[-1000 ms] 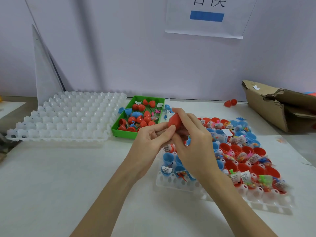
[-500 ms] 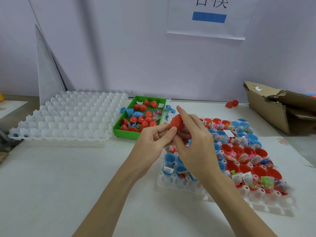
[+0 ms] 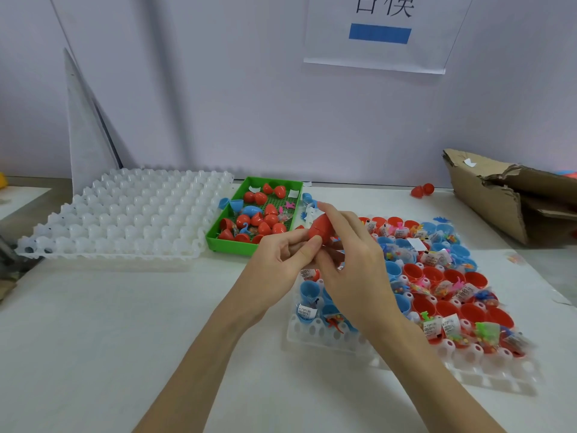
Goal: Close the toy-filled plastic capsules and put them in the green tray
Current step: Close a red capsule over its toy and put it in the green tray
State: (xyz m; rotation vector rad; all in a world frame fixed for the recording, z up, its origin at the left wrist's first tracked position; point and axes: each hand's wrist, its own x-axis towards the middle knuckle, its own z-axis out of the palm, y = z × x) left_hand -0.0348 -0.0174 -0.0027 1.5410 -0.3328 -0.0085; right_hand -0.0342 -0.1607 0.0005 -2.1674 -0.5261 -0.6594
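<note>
Both hands hold one red capsule (image 3: 320,228) above the table, just right of the green tray (image 3: 229,245). My left hand (image 3: 278,264) pinches its lower end with thumb and fingers. My right hand (image 3: 352,270) curls over its upper end, index finger along the top. The capsule's two halves meet at a visible seam. The green tray holds several closed red capsules and one blue one. A white holder tray (image 3: 315,335) under my right hand carries several open red and blue capsule halves (image 3: 431,273) with small bagged toys.
A large empty white cell tray (image 3: 125,220) lies left of the green tray. A torn cardboard box (image 3: 505,198) sits at the back right. Two red capsule pieces (image 3: 422,190) lie near the wall. Loose blue halves (image 3: 232,204) rest beside the green tray.
The hands with the red capsule have shifted only slightly; the capsule has tilted a little, its tip toward the green tray.
</note>
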